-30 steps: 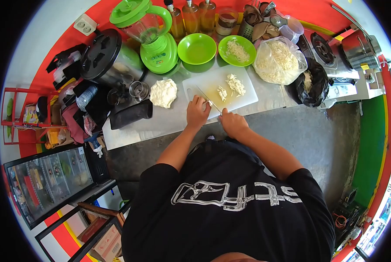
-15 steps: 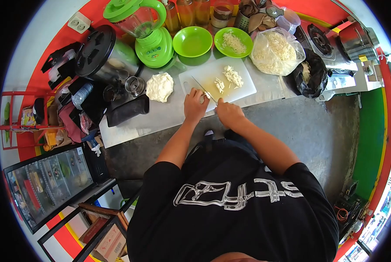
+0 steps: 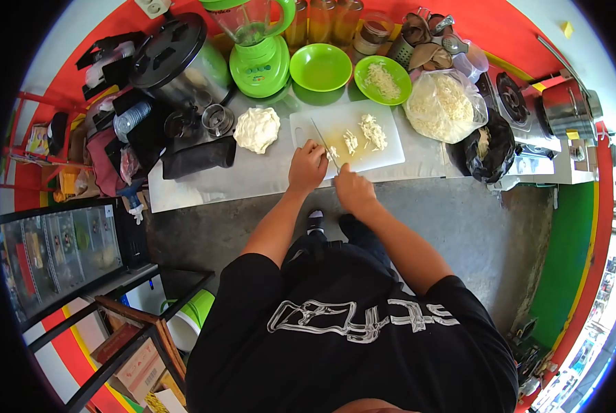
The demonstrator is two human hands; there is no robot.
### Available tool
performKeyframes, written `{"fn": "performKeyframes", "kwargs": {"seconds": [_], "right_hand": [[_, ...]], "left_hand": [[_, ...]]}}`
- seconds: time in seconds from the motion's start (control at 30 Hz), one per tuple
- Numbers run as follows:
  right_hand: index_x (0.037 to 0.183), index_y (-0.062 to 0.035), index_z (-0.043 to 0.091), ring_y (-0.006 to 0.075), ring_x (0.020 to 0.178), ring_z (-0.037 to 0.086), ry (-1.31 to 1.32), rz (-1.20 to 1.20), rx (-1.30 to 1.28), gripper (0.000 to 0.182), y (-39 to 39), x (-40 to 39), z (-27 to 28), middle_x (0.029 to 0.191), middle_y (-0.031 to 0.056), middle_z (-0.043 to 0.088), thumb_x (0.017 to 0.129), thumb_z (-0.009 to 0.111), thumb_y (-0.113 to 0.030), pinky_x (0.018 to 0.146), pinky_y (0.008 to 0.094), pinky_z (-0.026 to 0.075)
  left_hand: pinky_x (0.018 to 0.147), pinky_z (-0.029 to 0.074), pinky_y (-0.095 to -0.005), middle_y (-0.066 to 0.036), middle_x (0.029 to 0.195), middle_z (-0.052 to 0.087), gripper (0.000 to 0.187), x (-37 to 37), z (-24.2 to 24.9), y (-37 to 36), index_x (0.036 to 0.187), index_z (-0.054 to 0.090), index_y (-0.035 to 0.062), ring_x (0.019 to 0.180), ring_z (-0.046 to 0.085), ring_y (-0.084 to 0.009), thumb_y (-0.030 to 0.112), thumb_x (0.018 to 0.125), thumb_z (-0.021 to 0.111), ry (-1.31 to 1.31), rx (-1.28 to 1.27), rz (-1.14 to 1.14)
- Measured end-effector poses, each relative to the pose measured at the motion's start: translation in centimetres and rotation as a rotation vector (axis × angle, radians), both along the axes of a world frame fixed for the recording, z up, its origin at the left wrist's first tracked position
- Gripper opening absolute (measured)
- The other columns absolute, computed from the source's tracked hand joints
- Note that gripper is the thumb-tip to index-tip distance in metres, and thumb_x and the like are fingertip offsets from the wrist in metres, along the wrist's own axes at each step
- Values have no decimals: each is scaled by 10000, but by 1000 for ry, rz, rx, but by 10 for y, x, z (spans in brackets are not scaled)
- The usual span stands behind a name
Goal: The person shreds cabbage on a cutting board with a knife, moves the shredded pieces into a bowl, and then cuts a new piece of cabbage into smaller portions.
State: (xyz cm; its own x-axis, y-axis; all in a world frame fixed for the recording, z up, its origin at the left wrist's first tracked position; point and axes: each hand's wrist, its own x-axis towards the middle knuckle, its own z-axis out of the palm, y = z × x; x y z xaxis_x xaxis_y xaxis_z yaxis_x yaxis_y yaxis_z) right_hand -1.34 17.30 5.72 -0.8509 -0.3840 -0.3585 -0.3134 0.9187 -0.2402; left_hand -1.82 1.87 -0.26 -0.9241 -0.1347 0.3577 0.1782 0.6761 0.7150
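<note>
My right hand (image 3: 355, 191) is closed round the handle of a knife (image 3: 325, 142), its blade slanting up and left over the white cutting board (image 3: 387, 157). My left hand (image 3: 309, 167) rests at the board's lower left edge, fingers curled beside the blade. Under them is a pale piece of what looks like cabbage, mostly hidden. Just right of the blade lie a few shreds (image 3: 332, 153). A small heap of shredded cabbage (image 3: 351, 142) and a larger heap (image 3: 373, 132) sit farther right. Left of the board stands a whitish, wavy cabbage head (image 3: 257, 130).
Behind the board stand an empty green bowl (image 3: 320, 67) and a green plate (image 3: 397, 91) holding shreds. At right are a clear bag of shreds (image 3: 442, 109) and a black bag (image 3: 492, 155). A green blender (image 3: 260, 69) and a large lidded pot (image 3: 177, 55) stand at left.
The camera view has shifted, so the table sits differently in it. Both hands stay at the board's lower left with the knife, whose blade now stands slightly steeper.
</note>
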Motion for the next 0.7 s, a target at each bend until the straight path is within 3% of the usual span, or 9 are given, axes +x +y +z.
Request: {"fn": "performKeyframes", "kwargs": {"seconds": [0.07, 0.3, 0.4, 0.47, 0.57, 0.7], "right_hand": [[1113, -4, 466, 419, 830, 727, -82, -109, 51, 296, -2, 11, -11, 867, 235, 725, 1038, 497, -288, 739, 503, 587], [1112, 4, 466, 431, 835, 723, -38, -56, -5, 296, -7, -15, -3, 869, 242, 723, 1030, 514, -276, 735, 501, 588], [1104, 2, 485, 372, 788, 747, 64, 29, 7, 219, -2, -13, -1, 810, 211, 733, 983, 517, -178, 700, 453, 612], [1099, 3, 490, 379, 793, 746, 57, 20, 54, 210, 1, -2, 0, 825, 216, 733, 970, 526, -158, 702, 449, 612], [1104, 23, 468, 435, 843, 722, -51, -75, 76, 220, -1, 13, -5, 888, 276, 711, 966, 533, -136, 747, 494, 593], [1087, 30, 467, 446, 857, 719, -6, -53, 54, 205, -7, 4, -9, 895, 296, 704, 939, 531, -97, 760, 494, 594]], "left_hand": [[694, 429, -421, -91, 880, 574, 37, -1, 1, -2, 849, 620, 65, 767, 567, -329, 67, 824, 648, 36, -13, -55], [700, 426, -422, -91, 880, 574, 47, -1, 2, -1, 846, 599, 59, 770, 563, -331, 60, 831, 644, 23, -8, -60], [715, 439, -434, -106, 880, 573, 62, -1, 3, 0, 850, 583, 42, 799, 577, -347, 50, 839, 644, 1, 3, 1], [724, 457, -448, -130, 887, 572, 69, -1, 4, -3, 855, 579, 30, 831, 589, -373, 35, 844, 647, 8, 159, -20], [723, 469, -452, -149, 892, 569, 82, -1, -2, -7, 857, 573, 23, 847, 590, -394, 18, 830, 650, 26, 176, -49], [715, 455, -453, -119, 909, 576, 104, -1, -8, -7, 874, 578, 50, 822, 572, -375, 30, 808, 656, 47, 157, -47]]}}
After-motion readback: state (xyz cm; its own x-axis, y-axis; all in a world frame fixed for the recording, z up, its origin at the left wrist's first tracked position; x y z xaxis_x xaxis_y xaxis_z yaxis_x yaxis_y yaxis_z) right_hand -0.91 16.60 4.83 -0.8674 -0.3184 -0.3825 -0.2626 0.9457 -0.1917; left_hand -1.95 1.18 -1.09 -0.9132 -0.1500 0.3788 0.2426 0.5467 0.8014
